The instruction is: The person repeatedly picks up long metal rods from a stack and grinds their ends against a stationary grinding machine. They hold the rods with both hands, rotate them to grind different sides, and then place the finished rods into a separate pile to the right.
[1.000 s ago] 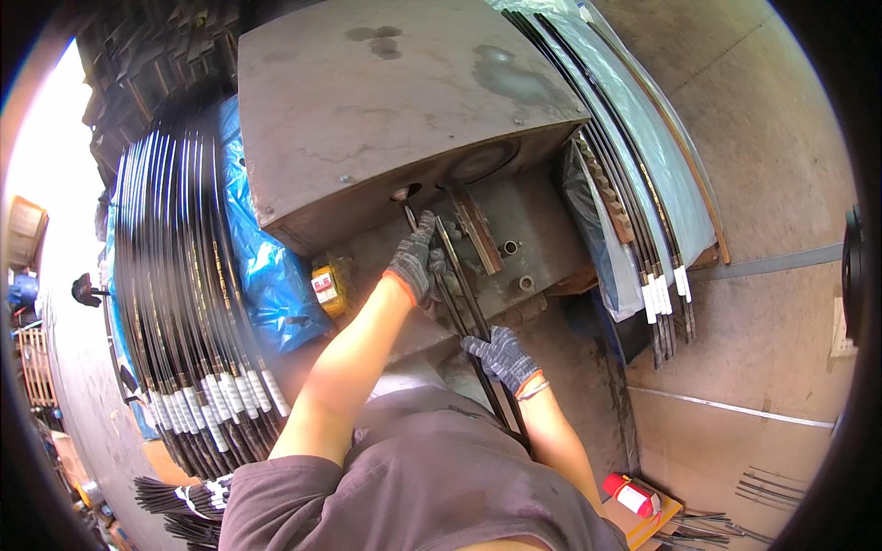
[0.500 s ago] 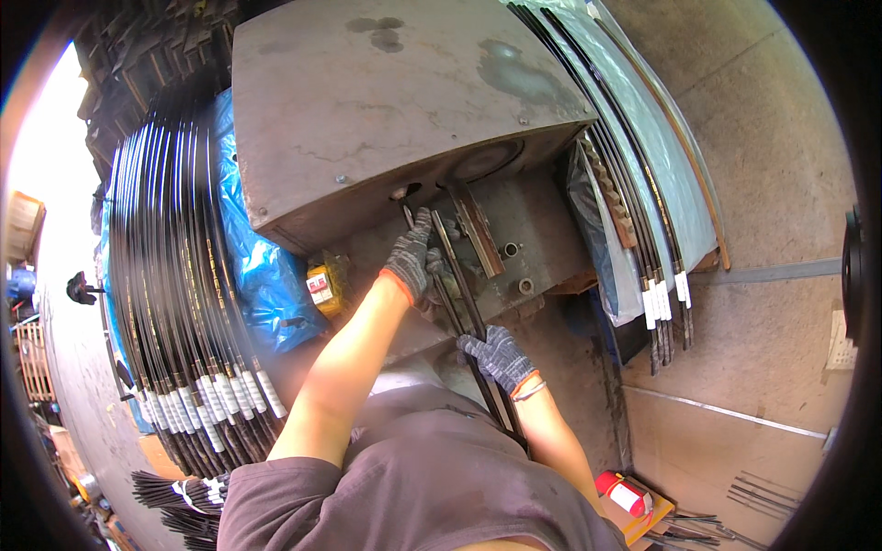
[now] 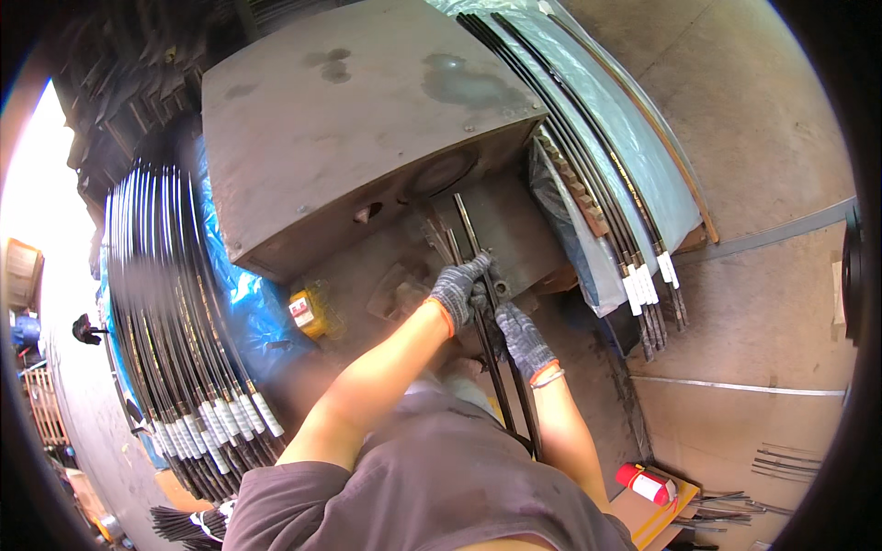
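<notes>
- Two long, thin dark metal rods (image 3: 467, 220) lie between the torso and the brown box-shaped metal housing (image 3: 367, 119), upper ends clear of its round hole (image 3: 367, 213).
- Step, seemingly: handling the rods; the next move likely calls for steady two-handed support.
- Long axes run near-parallel, upper ends tipped slightly left.
- Left grey-gloved hand (image 3: 461, 286): fingers curled round the rods.
- Right grey-gloved hand (image 3: 525, 342): against them, grip partly hidden, cannot tell.

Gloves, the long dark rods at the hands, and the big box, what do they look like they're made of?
Gloves: knitted yarn, matte mottled grey, judging by the ribbed texture; fibre unclear. Rods: probably metal, dark and smooth, with a pale sheen along them. Box: likely sheet metal, dull grey-brown, given its crisp edges and blotchy surface.
</notes>
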A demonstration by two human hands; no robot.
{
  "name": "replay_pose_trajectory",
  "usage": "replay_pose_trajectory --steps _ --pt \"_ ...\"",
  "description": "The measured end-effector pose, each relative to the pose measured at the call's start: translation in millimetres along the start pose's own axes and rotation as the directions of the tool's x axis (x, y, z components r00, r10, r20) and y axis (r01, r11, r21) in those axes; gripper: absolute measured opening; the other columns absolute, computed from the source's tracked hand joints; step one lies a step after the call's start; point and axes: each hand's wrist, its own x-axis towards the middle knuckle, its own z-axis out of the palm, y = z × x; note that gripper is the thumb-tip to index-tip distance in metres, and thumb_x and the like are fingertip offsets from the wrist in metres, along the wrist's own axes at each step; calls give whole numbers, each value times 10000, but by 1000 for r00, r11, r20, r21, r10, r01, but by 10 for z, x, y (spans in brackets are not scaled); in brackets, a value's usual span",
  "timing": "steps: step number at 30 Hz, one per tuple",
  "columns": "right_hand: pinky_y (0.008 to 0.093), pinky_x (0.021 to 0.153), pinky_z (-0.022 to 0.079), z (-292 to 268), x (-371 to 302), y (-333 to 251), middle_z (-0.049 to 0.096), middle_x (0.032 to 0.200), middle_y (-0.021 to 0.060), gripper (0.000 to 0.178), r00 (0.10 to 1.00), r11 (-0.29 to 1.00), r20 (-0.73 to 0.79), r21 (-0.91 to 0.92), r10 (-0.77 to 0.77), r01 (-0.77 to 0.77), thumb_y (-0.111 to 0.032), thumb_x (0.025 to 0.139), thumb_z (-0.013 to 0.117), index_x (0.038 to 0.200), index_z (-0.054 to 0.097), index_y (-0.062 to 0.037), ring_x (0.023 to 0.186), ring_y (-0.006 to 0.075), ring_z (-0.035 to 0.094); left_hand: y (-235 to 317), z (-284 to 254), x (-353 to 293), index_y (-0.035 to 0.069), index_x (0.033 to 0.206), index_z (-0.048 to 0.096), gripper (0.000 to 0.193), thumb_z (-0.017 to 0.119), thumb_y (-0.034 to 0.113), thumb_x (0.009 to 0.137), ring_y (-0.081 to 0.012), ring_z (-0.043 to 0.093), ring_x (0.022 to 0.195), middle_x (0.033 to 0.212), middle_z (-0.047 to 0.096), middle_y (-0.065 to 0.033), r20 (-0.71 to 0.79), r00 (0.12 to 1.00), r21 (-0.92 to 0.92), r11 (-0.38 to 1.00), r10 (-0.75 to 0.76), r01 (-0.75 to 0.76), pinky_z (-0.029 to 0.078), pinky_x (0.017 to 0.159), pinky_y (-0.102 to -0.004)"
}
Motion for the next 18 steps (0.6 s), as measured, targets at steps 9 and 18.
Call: replay_pose_trajectory --steps 9,18 --pt "246 465 389 -291 -312 -191 525 621 1 177 896 560 287 704 338 -437 -248 859 540 769 539 -96 512 95 482 276 -99 432 75 883 581 218 516 282 883 -58 347 415 730 593 -20 -18 989 71 987 147 -145 265 348 -203" --pt "225 396 362 -328 -104 -201 529 576 32 192 926 622 229 689 302 -373 -217 870 526 781 553 -49 450 100 472 409 -95 521 54 885 578 217 497 255 894 -59 336 393 717 587 -18 -22 990 -10 990 139 -139 255 335 -194"
